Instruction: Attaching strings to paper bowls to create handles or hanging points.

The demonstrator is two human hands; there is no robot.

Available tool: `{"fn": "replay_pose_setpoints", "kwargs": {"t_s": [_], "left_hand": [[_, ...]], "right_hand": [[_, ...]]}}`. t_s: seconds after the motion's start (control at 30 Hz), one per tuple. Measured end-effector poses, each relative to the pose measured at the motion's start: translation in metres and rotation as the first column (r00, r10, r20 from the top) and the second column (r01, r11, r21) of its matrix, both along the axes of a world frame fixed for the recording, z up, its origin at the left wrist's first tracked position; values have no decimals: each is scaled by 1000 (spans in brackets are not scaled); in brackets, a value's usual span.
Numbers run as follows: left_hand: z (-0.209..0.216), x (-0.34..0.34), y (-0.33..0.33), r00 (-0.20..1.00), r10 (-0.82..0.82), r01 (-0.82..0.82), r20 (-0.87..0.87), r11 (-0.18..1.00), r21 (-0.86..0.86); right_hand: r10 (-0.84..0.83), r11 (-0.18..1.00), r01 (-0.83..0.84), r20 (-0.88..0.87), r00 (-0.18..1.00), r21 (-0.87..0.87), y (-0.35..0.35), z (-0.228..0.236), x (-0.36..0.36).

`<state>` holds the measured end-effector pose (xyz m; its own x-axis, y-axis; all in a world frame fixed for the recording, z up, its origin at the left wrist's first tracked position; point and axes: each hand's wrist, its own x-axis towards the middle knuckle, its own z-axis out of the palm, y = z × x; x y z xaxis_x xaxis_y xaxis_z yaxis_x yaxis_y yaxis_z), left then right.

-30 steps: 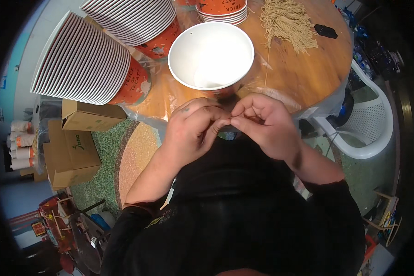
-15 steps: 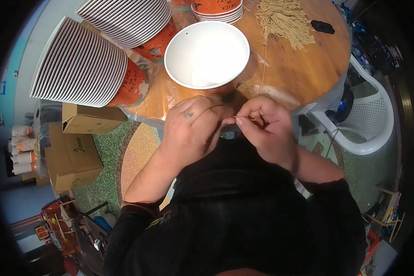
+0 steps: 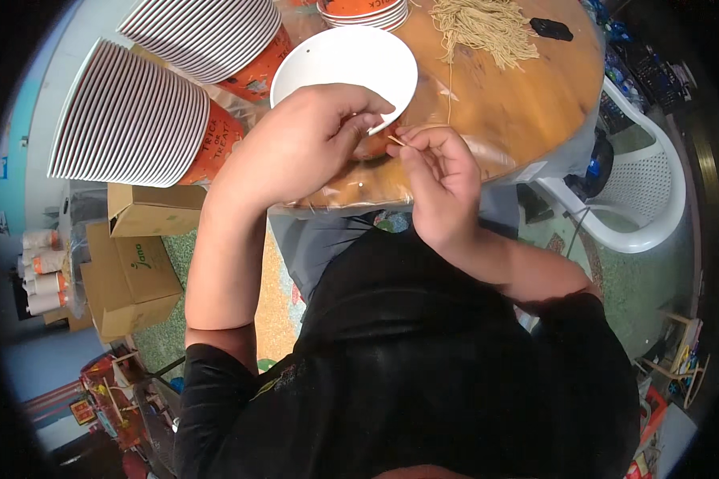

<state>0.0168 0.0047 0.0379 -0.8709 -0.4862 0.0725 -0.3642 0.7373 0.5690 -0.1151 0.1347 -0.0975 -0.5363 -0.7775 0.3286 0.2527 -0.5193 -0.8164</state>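
A paper bucket (image 3: pixel 339 60), white inside and orange outside, stands tilted near the table's front edge, with a small hole high on its far left wall. My left hand (image 3: pixel 315 144) reaches over its near rim, thumb and fingers closed on the rim at the right. Just right of that rim, my right hand (image 3: pixel 446 176) pinches the end of a thin beige string (image 3: pixel 450 92) between thumb and forefinger. A short tip of the string sticks out toward the bucket. Farther back, a loose bundle of the same string (image 3: pixel 487 30) lies on the table.
Nested orange buckets form stacks on the left (image 3: pixel 136 116), behind them (image 3: pixel 204 36) and at the back (image 3: pixel 365 14). A small black item (image 3: pixel 551 29) lies beside the bundle on the wooden table (image 3: pixel 527 120). A white plastic chair (image 3: pixel 639 188) stands right; cardboard boxes (image 3: pixel 136 271) stand left.
My left hand has moved up from beside my right hand onto the bucket's rim. My right hand has risen toward the bucket with the string end.
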Motion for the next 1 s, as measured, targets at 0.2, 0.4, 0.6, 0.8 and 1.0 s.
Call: {"fn": "replay_pose_setpoints", "kwargs": {"t_s": [0.2,0.4,0.6,0.8,1.0], "left_hand": [[-2,-3,-2,996,48,-58,78,989,135],[1,-3,-9,990,34,-59,138,982,181],[5,-6,-11,989,11,-34,149,988,152],[2,-5,-14,992,-8,-18,125,977,211],[3,-5,-15,991,-1,-32,137,971,237]], "right_hand": [[-18,999,16,55,998,31,-3,-9,0],[-27,994,18,89,996,104,-5,-4,1],[-46,994,35,102,994,103,-8,0,4],[-34,992,21,100,994,127,-8,-5,2],[-59,994,47,117,991,99,-9,-5,4]]}}
